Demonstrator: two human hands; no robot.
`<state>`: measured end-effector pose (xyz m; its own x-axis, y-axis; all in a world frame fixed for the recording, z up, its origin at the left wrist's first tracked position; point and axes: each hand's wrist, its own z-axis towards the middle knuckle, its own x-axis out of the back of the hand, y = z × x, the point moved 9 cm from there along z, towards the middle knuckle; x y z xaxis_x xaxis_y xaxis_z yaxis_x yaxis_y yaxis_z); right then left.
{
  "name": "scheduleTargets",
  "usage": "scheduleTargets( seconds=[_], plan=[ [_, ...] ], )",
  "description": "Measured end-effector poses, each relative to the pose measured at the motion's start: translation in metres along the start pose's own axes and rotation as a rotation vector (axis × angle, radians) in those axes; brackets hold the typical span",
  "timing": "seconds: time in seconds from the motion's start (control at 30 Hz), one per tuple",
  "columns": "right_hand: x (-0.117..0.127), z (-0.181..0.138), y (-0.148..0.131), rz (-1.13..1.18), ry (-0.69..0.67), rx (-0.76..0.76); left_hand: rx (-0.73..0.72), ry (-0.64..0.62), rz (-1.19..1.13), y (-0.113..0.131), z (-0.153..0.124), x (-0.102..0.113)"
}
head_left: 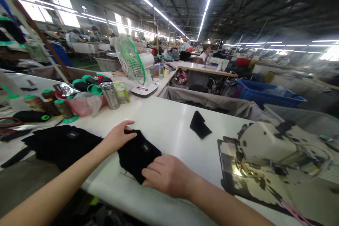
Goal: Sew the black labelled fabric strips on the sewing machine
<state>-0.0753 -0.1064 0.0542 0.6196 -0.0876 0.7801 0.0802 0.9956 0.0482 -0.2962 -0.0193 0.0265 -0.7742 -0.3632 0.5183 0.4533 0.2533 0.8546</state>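
A black fabric piece [137,153] with a small label lies across the front of the white table, between my two hands. My left hand [119,136] is at its upper left corner, with the thumb on top of the cloth and the other fingers curled at the far edge. At the lower right edge, my right hand [168,176] is closed, pinching the cloth between thumb and fingers. Further left rests a stack of black fabric pieces [63,141], a similar label showing on top. A smaller black piece [200,125] lies apart, towards the sewing machine [267,144].
A fan [129,60] stands at the back of the table [164,113]. Near it are a metal tumbler [109,95], a greenish cup [121,92] and several thread cones [63,107]. Beyond the table sits a blue bin [267,91]. Other people work farther off.
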Motion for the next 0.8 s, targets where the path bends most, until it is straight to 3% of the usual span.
scheduleTargets(
  seconds=[0.07, 0.13, 0.2, 0.27, 0.33, 0.4, 0.43, 0.47, 0.5, 0.57, 0.63, 0.7, 0.8],
  plan=[
    [-0.006, -0.011, 0.035, -0.015, -0.063, -0.245, -0.125, 0.032, 0.148, 0.0, -0.001, 0.004],
    [0.004, -0.042, 0.087, -0.151, -0.082, -0.603, -0.389, 0.114, 0.364, 0.023, -0.009, 0.003],
    [0.021, -0.077, 0.126, -0.289, -0.071, -0.824, -0.609, 0.182, 0.492, 0.051, -0.022, -0.006],
    [0.033, -0.109, 0.154, -0.391, -0.082, -0.971, -0.635, 0.122, 0.435, 0.07, -0.028, -0.023],
    [0.038, -0.126, 0.169, -0.45, -0.101, -1.026, -0.459, -0.137, 0.239, 0.074, -0.029, -0.057],
    [0.036, -0.124, 0.17, -0.466, -0.103, -0.991, -0.106, -0.585, -0.063, 0.064, -0.045, -0.112],
    [0.034, -0.117, 0.165, -0.458, -0.099, -0.945, 0.056, -0.752, -0.238, 0.062, -0.06, -0.136],
    [0.031, -0.107, 0.157, -0.44, -0.094, -0.883, 0.187, -0.88, -0.399, 0.064, -0.074, -0.155],
    [0.029, -0.095, 0.147, -0.415, -0.088, -0.812, 0.269, -0.933, -0.536, 0.068, -0.083, -0.169],
    [0.027, -0.072, 0.123, -0.353, -0.071, -0.665, 0.292, -0.834, -0.718, 0.075, -0.08, -0.177],
    [0.03, -0.053, 0.101, -0.288, -0.044, -0.54, 0.253, -0.659, -0.776, 0.075, -0.064, -0.17],
    [0.035, -0.039, 0.084, -0.227, -0.015, -0.441, 0.212, -0.482, -0.765, 0.069, -0.043, -0.15],
    [0.036, -0.023, 0.067, -0.143, 0.012, -0.334, 0.131, -0.24, -0.664, 0.057, -0.015, -0.101]
  ],
)
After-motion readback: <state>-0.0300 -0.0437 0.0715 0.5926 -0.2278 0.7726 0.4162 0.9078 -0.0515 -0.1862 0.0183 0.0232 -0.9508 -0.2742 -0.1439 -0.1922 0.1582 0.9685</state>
